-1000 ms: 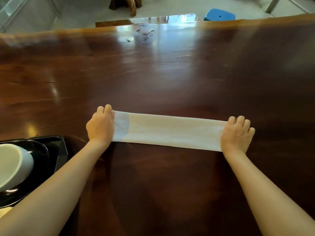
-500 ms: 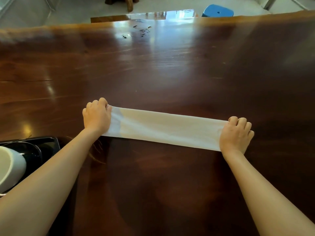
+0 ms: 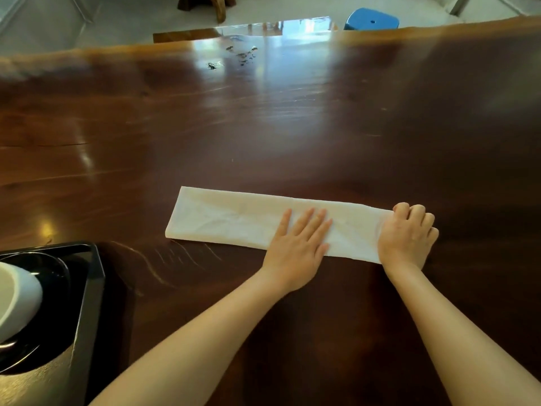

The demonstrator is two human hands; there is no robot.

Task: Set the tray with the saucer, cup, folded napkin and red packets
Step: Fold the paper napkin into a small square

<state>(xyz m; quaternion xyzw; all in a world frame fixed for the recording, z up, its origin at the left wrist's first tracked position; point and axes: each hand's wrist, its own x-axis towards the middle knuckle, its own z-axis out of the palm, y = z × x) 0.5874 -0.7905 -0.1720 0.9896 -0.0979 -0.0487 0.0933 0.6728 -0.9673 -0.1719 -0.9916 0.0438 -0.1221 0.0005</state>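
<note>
A white napkin [image 3: 234,218], folded into a long strip, lies flat on the dark wooden table [image 3: 263,127]. My left hand [image 3: 298,241] presses flat on the strip right of its middle, fingers straight. My right hand [image 3: 407,232] grips the strip's right end with curled fingers. At the lower left stands a black tray [image 3: 90,276] that holds a black saucer [image 3: 55,273] with a white cup [image 3: 14,300] on it, both cut off by the frame edge. No red packets are in view.
The table's far edge runs across the top of the view. Beyond it on the floor stand a blue stool [image 3: 371,19] and a wooden piece of furniture [image 3: 205,4]. Small dark marks [image 3: 234,57] dot the table's far part.
My left hand let go of the napkin's left end and moved right, and now lies flat on the strip. My right hand still holds the right end.
</note>
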